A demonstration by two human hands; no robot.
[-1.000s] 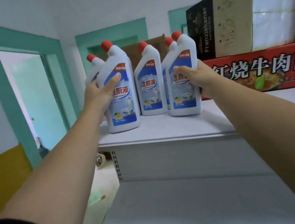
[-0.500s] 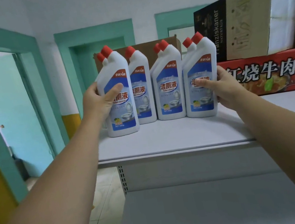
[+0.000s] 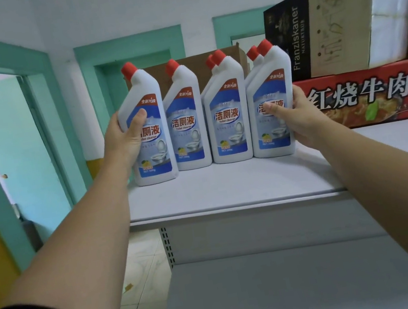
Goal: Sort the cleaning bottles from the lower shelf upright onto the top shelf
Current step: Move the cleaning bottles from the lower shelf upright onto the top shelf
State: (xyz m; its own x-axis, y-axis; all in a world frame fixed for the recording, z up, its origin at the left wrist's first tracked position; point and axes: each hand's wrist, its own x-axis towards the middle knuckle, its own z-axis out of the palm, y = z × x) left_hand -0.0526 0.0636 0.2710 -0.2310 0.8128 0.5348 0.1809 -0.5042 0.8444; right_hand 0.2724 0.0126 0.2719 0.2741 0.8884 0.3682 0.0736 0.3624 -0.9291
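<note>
The left hand point(image 3: 125, 140) is being seen at eleven o'clock, its fingers and thumb being wrapped around the leftmost bottle point(image 3: 158, 148). The right hand point(image 3: 296, 117), at one o'clock, is being closed in the same way around the rightmost bottle point(image 3: 273, 132). Both bottles are being held upright on the top shelf point(image 3: 230, 187), at twelve o'clock, as the two ends of a front row of four. Two more red caps are being shown just behind the third and the fourth bottle.

A risk is being judged at the left end. The leftmost bottle is standing a little forward of the row and near the left edge of the shelf, so a careless release or a push toward nine o'clock could send it over. If the row is being squeezed too hard, the tall narrow bottles could be tipped against each other, or backward into the brown box point(image 3: 192, 61).
</note>
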